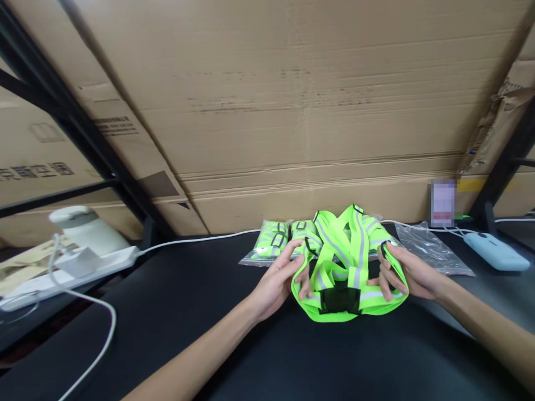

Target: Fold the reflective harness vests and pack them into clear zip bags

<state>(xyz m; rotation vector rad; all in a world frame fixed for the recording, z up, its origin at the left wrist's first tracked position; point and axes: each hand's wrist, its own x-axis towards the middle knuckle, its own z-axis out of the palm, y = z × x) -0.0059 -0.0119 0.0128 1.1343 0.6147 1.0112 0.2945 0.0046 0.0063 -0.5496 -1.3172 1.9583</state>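
Observation:
A neon-yellow reflective vest [340, 245] made of straps with silver stripes is stretched between my two hands above the black table. My left hand [282, 273] is closed on its left side, near a black strap slider. On the other side, my right hand [403, 273] grips the strap with fingers curled through the loop. A black buckle [339, 299] sits at the front middle of the waistband. Behind the vest lie folded vests in clear bags [271, 239], partly covered by it. A clear plastic bag [437, 248] lies flat beyond my right hand.
A light blue power bank [495, 250] lies at the right, with a blurred-out upright item [443, 203] behind it. At the left are a white power strip [71, 275], a white bottle [90, 228] and a cable [111, 328]. Cardboard [301, 111] stands behind the table between black metal posts [112, 161].

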